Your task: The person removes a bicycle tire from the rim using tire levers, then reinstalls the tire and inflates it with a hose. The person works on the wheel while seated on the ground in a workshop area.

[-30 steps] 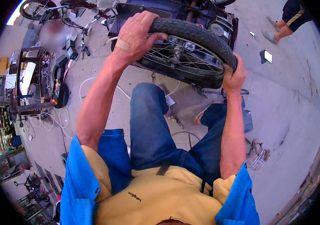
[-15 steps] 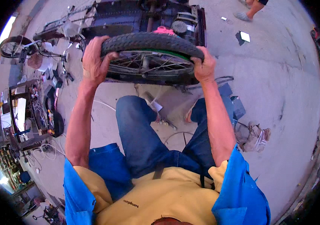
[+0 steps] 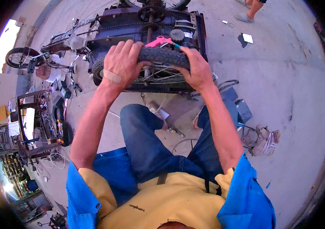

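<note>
A spoked wheel with a knobbly black tyre (image 3: 163, 55) is in front of me, at the near side of an overturned dark metal vehicle frame (image 3: 116, 21). My left hand (image 3: 123, 63) is wrapped over the tyre, its thumb on the inner side. A tan plaster (image 3: 112, 76) crosses that wrist. My right hand (image 3: 196, 70) grips the tyre farther right, thumb underneath. Spokes and a hub show between the hands. Just behind the tyre lies a bright pink object (image 3: 158, 41), whose kind I cannot make out, beside a round ribbed grey part (image 3: 177, 35).
Left are a small bicycle wheel (image 3: 17, 57), a dark rack (image 3: 36, 152) and cluttered parts. A cloth bundle (image 3: 265, 141) and a dark box (image 3: 243, 110) lie at right. Another person's leg (image 3: 254, 9) stands at the far right, near a white square (image 3: 247, 38) on the floor.
My hands have come closer together along the tyre, the left moving right and the right moving left. The wheel has shifted left. More of the pink object and frame shows.
</note>
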`<action>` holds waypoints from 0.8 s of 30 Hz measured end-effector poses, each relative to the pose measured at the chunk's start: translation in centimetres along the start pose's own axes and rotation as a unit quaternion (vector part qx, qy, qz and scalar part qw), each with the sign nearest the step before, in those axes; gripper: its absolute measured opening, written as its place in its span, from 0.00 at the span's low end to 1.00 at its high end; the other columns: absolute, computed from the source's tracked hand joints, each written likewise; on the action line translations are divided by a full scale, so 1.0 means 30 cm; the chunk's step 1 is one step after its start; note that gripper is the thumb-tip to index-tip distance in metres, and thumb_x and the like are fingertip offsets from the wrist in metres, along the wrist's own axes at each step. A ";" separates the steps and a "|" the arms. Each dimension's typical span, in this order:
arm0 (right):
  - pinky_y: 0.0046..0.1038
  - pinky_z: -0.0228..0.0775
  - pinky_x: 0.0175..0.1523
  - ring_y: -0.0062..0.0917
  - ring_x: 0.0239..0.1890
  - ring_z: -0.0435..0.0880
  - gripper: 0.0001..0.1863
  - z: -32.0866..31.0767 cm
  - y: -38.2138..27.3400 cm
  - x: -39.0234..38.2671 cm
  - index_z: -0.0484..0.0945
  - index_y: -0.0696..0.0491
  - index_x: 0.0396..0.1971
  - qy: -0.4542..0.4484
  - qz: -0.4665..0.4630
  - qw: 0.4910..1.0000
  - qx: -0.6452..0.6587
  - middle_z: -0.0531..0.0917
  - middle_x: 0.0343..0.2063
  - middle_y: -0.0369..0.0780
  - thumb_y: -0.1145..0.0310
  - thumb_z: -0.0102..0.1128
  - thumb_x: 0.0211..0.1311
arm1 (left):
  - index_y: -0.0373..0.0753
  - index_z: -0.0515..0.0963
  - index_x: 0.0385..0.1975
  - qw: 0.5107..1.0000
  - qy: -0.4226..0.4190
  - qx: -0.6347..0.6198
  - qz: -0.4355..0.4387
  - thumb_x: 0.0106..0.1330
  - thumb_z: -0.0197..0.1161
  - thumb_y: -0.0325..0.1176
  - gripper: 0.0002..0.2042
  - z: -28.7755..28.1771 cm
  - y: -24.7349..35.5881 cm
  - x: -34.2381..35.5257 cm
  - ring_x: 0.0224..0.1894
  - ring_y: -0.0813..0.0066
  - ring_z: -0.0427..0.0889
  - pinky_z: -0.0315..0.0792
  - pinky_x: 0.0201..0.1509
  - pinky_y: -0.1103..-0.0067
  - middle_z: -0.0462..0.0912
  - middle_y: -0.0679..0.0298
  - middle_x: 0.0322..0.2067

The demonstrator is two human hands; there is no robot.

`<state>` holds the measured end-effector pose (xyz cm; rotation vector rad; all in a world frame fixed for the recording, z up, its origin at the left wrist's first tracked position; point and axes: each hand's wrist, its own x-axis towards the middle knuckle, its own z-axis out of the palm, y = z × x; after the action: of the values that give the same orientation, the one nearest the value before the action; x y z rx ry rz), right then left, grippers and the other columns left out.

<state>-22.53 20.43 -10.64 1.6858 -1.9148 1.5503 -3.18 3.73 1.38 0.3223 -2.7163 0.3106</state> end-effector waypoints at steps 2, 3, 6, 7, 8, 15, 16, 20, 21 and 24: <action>0.40 0.77 0.53 0.49 0.50 0.83 0.27 0.024 0.033 -0.053 0.76 0.55 0.56 0.040 0.028 0.999 0.003 0.82 0.47 0.49 0.63 0.74 0.59 | 0.40 0.78 0.51 1.000 -0.002 0.002 0.006 0.53 0.76 0.46 0.28 0.006 0.015 0.028 0.44 0.58 0.79 0.73 0.47 0.66 0.80 0.61 0.41; 0.40 0.77 0.53 0.49 0.50 0.83 0.27 0.032 0.036 -0.081 0.76 0.55 0.56 0.057 0.047 0.997 0.006 0.82 0.47 0.49 0.62 0.74 0.60 | 0.40 0.78 0.51 1.000 -0.010 0.000 0.009 0.53 0.76 0.46 0.28 0.012 0.027 0.025 0.44 0.59 0.79 0.73 0.47 0.66 0.80 0.61 0.41; 0.40 0.78 0.51 0.49 0.46 0.84 0.23 0.072 0.067 -0.116 0.78 0.56 0.52 0.111 0.051 0.992 -0.003 0.83 0.42 0.48 0.61 0.73 0.60 | 0.39 0.77 0.54 1.000 -0.026 0.004 0.006 0.55 0.75 0.46 0.29 0.020 0.050 0.026 0.46 0.57 0.80 0.73 0.49 0.65 0.80 0.59 0.44; 0.39 0.78 0.50 0.49 0.45 0.84 0.23 0.083 0.076 -0.124 0.79 0.56 0.51 0.122 0.052 0.991 -0.003 0.83 0.41 0.48 0.61 0.73 0.60 | 0.39 0.77 0.54 0.999 -0.033 0.008 0.007 0.55 0.75 0.47 0.29 0.022 0.055 0.027 0.46 0.57 0.80 0.73 0.49 0.65 0.80 0.59 0.44; 0.39 0.78 0.50 0.49 0.44 0.84 0.23 0.088 0.096 -0.125 0.79 0.57 0.50 0.114 0.050 0.992 0.016 0.83 0.40 0.48 0.60 0.73 0.60 | 0.39 0.77 0.54 0.999 -0.030 0.009 0.013 0.54 0.75 0.47 0.29 0.022 0.058 0.034 0.46 0.57 0.80 0.73 0.49 0.65 0.80 0.59 0.44; 0.40 0.77 0.45 0.48 0.39 0.84 0.23 0.061 0.166 -0.081 0.79 0.55 0.45 0.065 0.028 0.994 0.079 0.82 0.35 0.47 0.57 0.76 0.57 | 0.38 0.76 0.55 0.998 -0.040 0.002 0.038 0.53 0.77 0.49 0.32 0.007 0.049 0.056 0.46 0.55 0.81 0.73 0.49 0.65 0.81 0.58 0.45; 0.41 0.78 0.45 0.48 0.40 0.84 0.23 0.061 0.166 -0.078 0.79 0.55 0.45 0.062 0.029 0.995 0.076 0.82 0.35 0.47 0.56 0.76 0.55 | 0.38 0.76 0.55 0.998 -0.038 0.014 0.038 0.53 0.77 0.49 0.32 0.010 0.045 0.047 0.46 0.55 0.81 0.73 0.48 0.65 0.81 0.57 0.45; 0.41 0.78 0.46 0.49 0.42 0.84 0.24 0.053 0.133 -0.066 0.79 0.54 0.47 0.079 0.025 0.995 0.053 0.83 0.37 0.46 0.57 0.76 0.56 | 0.39 0.77 0.54 0.998 -0.028 0.025 0.048 0.53 0.76 0.48 0.30 0.016 0.025 0.044 0.42 0.60 0.80 0.72 0.45 0.68 0.79 0.60 0.41; 0.41 0.77 0.46 0.49 0.42 0.84 0.24 0.053 0.115 -0.076 0.78 0.55 0.47 0.080 0.029 0.995 0.050 0.83 0.36 0.46 0.58 0.76 0.57 | 0.39 0.77 0.54 0.998 -0.025 0.022 0.045 0.53 0.76 0.47 0.30 0.015 0.024 0.033 0.42 0.59 0.80 0.72 0.45 0.67 0.79 0.60 0.41; 0.43 0.78 0.48 0.50 0.44 0.83 0.26 0.064 0.090 -0.152 0.77 0.55 0.48 0.120 0.096 0.986 0.068 0.82 0.40 0.48 0.54 0.76 0.56 | 0.39 0.77 0.53 0.999 -0.031 0.022 0.039 0.53 0.76 0.46 0.30 0.012 0.009 0.016 0.43 0.59 0.80 0.72 0.45 0.67 0.80 0.60 0.41</action>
<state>-22.15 21.45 -16.17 1.3166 -1.9312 1.8964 -3.80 3.81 1.19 0.2419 -2.7913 0.3877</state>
